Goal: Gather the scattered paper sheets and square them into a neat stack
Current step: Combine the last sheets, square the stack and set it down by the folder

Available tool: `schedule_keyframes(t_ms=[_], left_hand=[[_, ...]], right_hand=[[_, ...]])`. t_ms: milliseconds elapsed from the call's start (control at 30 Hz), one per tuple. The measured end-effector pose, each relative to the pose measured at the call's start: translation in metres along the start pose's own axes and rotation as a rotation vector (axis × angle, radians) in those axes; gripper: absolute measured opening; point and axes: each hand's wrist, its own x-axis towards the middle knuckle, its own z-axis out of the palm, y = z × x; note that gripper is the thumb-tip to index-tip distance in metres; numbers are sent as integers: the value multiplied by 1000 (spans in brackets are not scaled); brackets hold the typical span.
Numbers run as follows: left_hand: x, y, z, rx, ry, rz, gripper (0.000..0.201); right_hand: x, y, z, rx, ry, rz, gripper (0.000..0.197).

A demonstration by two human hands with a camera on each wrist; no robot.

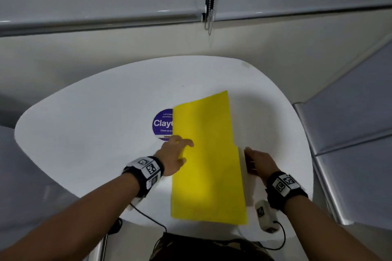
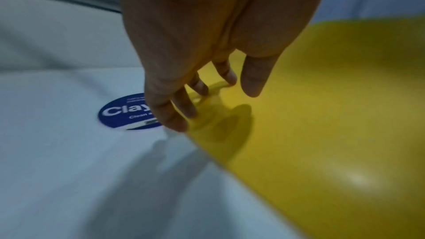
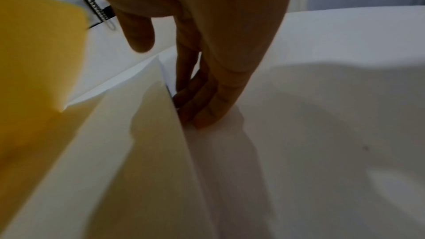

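white and rounded, the table (image 1: 84, 133) carries a blue round sticker (image 1: 163, 124) near its middle. we have a yellow sheet (image 1: 207, 154) on top of the pile, its left edge covering part of the sticker. our left hand (image 1: 172, 154) lies with straight fingers (image 2: 184, 104) pressing on the sheet's left edge, gripping nothing. our right hand (image 1: 259, 162) sets its straight fingers (image 3: 207, 104) against the raised right edge of the white sheets (image 3: 149, 143) beneath, thumb apart above.
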Motion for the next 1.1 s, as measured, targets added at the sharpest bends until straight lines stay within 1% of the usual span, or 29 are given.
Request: schedule_keyframes(t_ms=[67,133,200,267,300,367,400,433,500,533,567,600,633,667,700,733,767,900,1000,1100], left_hand=[[6,3,22,226,61,30,58],[10,11,36,288,93,6,61],[13,19,48,337,117,-23,62],[14,24,55,387,129,-41,61],[14,25,58,380,138,-46,59],[16,23,58,325,149,-54,57],[16,20,56,283,163,-49,58],[16,17,54,239,192,-37,61],[14,14,50,130,271,-62,69],[12,12,49,43,329,-124,72],[11,8,50,-67,371,-215,75],[9,4,51,-196,371,-311,78],[7,-1,54,-320,335,-390,80],[5,-6,58,-402,265,-439,83],[2,-10,62,-433,200,-452,85],[-1,-12,65,-434,166,-439,85],[-2,-13,69,-430,166,-423,85],[-1,-11,69,-541,242,-422,80],[-1,-16,59,-598,327,-448,76],[-7,-34,44,-596,401,-450,65]], right_hand=[[-1,1,-10,75,-48,55,42],[0,2,-12,72,-101,64,47],[2,4,-10,28,-112,-6,46],[8,8,-9,-102,-113,-93,57],[8,9,-9,-195,-118,-134,52],[12,13,-9,-334,-127,-192,25],[14,16,-9,-392,-112,-209,20],[11,14,-6,-477,-80,-227,20],[9,13,-1,-668,-9,-275,23],[7,13,3,-715,28,-299,26],[3,14,6,-715,47,-281,37],[-1,16,8,-688,55,-253,49],[-6,17,10,-675,51,-211,56],[-8,21,10,-672,34,-197,62],[-10,23,11,-683,7,-175,66],[-9,25,11,-689,-10,-165,70],[-9,25,12,-708,-17,-155,72],[-5,21,18,-731,14,-156,74],[-5,12,31,-764,-6,-167,75],[-2,-5,57,-789,-29,-210,74]])
